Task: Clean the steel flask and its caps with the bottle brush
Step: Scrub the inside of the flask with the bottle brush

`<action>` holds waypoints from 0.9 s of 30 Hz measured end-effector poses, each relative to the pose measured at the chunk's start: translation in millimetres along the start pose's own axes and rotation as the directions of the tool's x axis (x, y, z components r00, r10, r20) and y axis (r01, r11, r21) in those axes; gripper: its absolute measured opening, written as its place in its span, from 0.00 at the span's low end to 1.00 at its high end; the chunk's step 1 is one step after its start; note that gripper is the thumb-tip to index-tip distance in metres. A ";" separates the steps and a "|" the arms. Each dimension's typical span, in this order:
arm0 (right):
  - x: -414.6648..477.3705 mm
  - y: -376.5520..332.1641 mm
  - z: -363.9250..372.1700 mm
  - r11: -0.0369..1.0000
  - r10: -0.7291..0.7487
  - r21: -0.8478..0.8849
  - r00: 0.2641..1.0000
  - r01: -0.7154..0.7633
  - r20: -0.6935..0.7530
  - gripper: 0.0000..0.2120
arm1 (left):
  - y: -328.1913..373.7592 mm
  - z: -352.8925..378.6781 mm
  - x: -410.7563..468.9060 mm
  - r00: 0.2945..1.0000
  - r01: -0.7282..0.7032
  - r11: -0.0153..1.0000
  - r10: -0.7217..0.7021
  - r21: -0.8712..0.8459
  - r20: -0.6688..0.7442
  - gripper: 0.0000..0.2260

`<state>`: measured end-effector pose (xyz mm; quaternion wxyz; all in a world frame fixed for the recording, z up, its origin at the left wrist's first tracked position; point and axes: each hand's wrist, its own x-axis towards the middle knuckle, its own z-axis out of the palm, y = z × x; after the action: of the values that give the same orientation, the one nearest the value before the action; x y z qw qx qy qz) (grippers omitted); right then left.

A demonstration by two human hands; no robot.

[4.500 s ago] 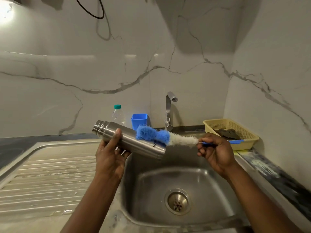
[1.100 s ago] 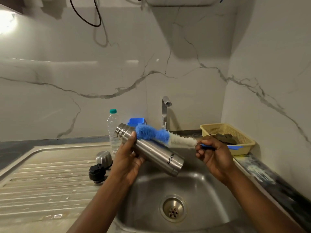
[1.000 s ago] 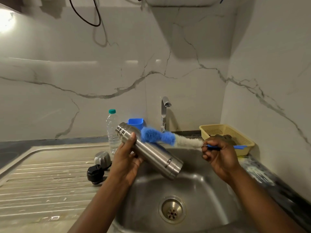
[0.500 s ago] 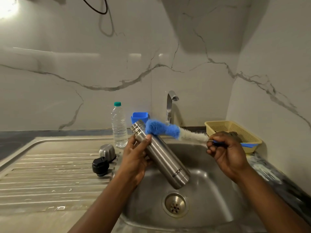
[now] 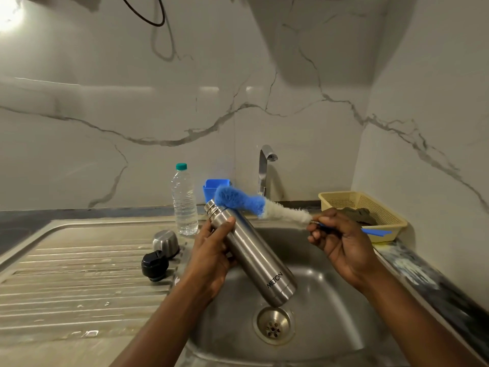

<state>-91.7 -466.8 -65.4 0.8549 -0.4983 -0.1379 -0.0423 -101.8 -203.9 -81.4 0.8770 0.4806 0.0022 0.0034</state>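
Dim, warm indoor light, with a glare source at upper left; broad soft shadow on the marble wall (image 5: 317, 62), upper centre; wide-angle bowing at edges; bottle brush (image 5: 238, 201) slightly motion-blurred.

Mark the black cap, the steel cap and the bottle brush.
black cap (image 5: 154, 264): head view, middle of its body.
steel cap (image 5: 165, 241): head view, its domed side.
bottle brush (image 5: 238, 201): head view, blue bristle head.

One head-worn view (wide-angle), forward and down, close over the sink (image 5: 330, 300), wall behind.
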 end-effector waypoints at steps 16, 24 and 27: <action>-3.6 0.7 10.7 0.999 0.013 -0.031 0.999 -0.012 0.037 0.05 | 6.3 -1.9 -6.2 0.999 0.015 0.997 -0.019 0.081 0.043 0.27; -3.0 -3.2 -1.5 0.999 0.001 0.038 0.999 0.000 -0.037 0.12 | 9.6 -3.9 -5.6 0.995 0.063 0.997 -0.060 -0.039 0.075 0.25; -1.9 4.8 4.7 0.998 0.030 0.056 1.000 -0.029 -0.005 0.10 | 7.7 -3.4 -7.1 0.990 0.087 0.995 -0.081 -0.048 0.120 0.24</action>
<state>-93.4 -460.4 -67.8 0.8694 -0.4761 -0.1293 -0.0272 -108.9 -197.0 -76.7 0.8875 0.4557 -0.0292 -0.0618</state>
